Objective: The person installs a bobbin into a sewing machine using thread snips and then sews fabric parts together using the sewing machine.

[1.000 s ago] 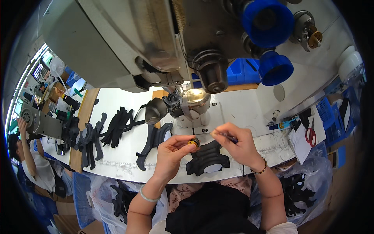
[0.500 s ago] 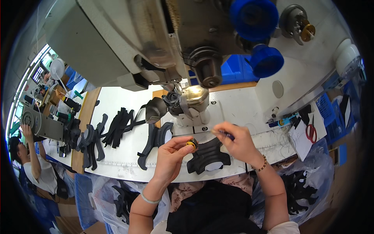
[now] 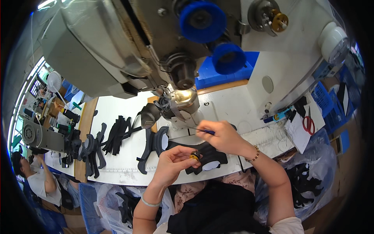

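Observation:
My left hand (image 3: 170,164) pinches a small round yellow-and-black part (image 3: 195,156) between thumb and fingertips, above the table's front. To its upper right, my right hand (image 3: 225,137) is closed around a small screwdriver (image 3: 207,132) with a dark blue handle. The screwdriver's thin metal shaft points left towards the sewing machine's (image 3: 183,102) lit working end, apart from the yellow part. Beneath both hands lies a black shaped padded piece (image 3: 216,156) with a pale oval patch, partly hidden by them.
Left on the white table (image 3: 124,175) lie black strips (image 3: 116,134) and more black padded pieces (image 3: 152,150). Red-handled scissors (image 3: 308,125) rest on paper at the right. Plastic bags (image 3: 307,183) of black pieces flank my lap. Another person (image 3: 39,177) sits at far left.
My right hand has moved left and turned, so the screwdriver's shaft now shows. My left hand with the yellow-and-black part has dropped slightly lower. The whole view has shifted a little.

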Demonstrator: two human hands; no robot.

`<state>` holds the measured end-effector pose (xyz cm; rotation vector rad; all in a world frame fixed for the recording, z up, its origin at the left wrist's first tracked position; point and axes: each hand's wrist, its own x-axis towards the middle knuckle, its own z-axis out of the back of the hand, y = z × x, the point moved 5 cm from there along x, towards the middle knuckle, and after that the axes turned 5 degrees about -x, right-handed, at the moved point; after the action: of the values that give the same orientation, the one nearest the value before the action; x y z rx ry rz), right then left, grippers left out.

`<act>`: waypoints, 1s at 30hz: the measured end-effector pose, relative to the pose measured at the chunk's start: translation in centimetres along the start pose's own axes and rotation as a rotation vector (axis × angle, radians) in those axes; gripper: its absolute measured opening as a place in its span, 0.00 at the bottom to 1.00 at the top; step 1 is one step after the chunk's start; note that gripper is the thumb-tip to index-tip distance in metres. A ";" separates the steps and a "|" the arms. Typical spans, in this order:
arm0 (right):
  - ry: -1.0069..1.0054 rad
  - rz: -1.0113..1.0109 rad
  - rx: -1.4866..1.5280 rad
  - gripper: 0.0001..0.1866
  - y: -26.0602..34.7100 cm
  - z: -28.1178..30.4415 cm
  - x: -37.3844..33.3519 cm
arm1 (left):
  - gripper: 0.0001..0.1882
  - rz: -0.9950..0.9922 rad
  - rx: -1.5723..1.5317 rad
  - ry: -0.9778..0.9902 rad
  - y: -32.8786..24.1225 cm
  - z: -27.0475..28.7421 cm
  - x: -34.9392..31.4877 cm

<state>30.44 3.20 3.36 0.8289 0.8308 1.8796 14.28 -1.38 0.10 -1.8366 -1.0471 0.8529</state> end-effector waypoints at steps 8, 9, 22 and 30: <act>0.172 -0.012 0.011 0.11 -0.4 1.2 -3.7 | 0.19 -0.125 -0.433 -0.076 0.4 2.0 1.0; 0.186 0.025 -0.015 0.12 -0.2 1.3 -3.7 | 0.21 -0.083 -0.534 -0.039 0.5 1.8 1.1; 0.045 0.442 0.343 0.11 2.0 0.4 -0.4 | 0.16 0.209 -0.790 0.346 -0.9 -2.1 1.9; 0.044 0.341 0.340 0.09 2.0 0.8 0.6 | 0.14 -0.321 0.241 -0.034 -5.7 -0.7 0.8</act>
<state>29.99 3.14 5.50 1.2039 1.1122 2.0870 13.37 0.79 5.40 -1.4115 -1.1673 0.7804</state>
